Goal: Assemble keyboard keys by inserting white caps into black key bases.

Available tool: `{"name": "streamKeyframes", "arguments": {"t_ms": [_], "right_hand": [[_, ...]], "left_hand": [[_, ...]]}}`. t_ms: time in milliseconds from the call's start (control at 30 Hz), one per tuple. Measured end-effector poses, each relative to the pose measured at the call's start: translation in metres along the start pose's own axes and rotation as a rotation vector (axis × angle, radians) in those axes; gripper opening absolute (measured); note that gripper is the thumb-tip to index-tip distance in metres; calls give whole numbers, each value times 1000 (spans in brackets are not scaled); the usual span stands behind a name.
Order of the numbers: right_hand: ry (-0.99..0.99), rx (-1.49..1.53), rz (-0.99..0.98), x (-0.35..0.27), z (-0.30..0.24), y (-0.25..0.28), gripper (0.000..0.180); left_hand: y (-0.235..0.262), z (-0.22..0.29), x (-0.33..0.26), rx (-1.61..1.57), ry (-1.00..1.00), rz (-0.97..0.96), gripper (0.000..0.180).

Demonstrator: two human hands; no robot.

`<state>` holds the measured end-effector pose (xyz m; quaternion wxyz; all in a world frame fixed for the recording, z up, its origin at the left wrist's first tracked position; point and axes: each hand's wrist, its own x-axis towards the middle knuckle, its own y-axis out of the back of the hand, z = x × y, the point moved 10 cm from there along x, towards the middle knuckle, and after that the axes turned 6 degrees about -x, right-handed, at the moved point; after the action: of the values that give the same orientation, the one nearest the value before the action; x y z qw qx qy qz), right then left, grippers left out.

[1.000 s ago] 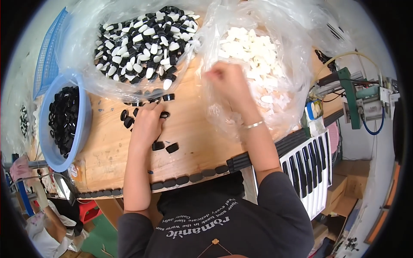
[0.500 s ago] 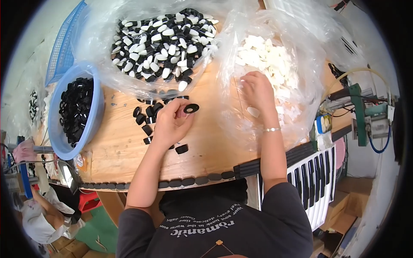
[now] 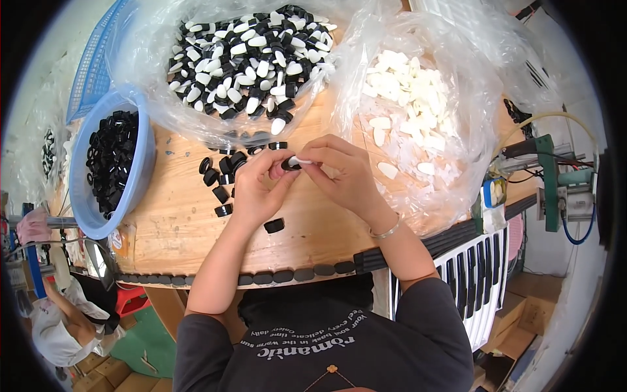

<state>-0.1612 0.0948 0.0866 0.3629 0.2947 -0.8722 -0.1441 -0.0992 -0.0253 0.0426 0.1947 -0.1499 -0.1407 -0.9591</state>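
My left hand [image 3: 262, 186] pinches a round black cap [image 3: 287, 166] above the middle of the wooden table. Against it, my right hand [image 3: 343, 171] presses a small white oval piece [image 3: 302, 161] between thumb and fingertips. The two pieces touch; fingers hide part of both. Loose black caps [image 3: 224, 210] lie left of my left hand, and a single one [image 3: 274, 225] sits nearer to me. Beyond my right hand, a clear plastic bag holds a heap of cream-white oval pieces [image 3: 418, 91]. A few white ovals [image 3: 387, 170] lie apart on its near side.
Black caps with white ovals on them [image 3: 248, 65] fill a clear bag at the back. To the left stands a blue basin [image 3: 149, 153] of black caps. A green-framed device [image 3: 552, 183] stands at the right. Dark oval pads [image 3: 283, 276] line the front table edge.
My right hand has come from the bag of white pieces to my left hand, bringing a white oval against the black cap. The cap is now tilted.
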Motion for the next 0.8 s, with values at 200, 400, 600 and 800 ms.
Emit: {"name": "streamKeyframes", "arguments": {"t_ms": [200,400,600,800], "right_hand": [[-17,136,-88,0,3,-6,17],[99,-38,19,-1,-7,3,17],[246,-144,-17,-6,-19,-8,19],[-125,234,-70,-10,23,-21,16]], "left_hand": [[0,1,-3,1,2,-54,28],[9,9,-1,-13,-33,64,27],[9,9,0,-18,-65,52,28],[3,13,1,55,-111,-4,27]]}}
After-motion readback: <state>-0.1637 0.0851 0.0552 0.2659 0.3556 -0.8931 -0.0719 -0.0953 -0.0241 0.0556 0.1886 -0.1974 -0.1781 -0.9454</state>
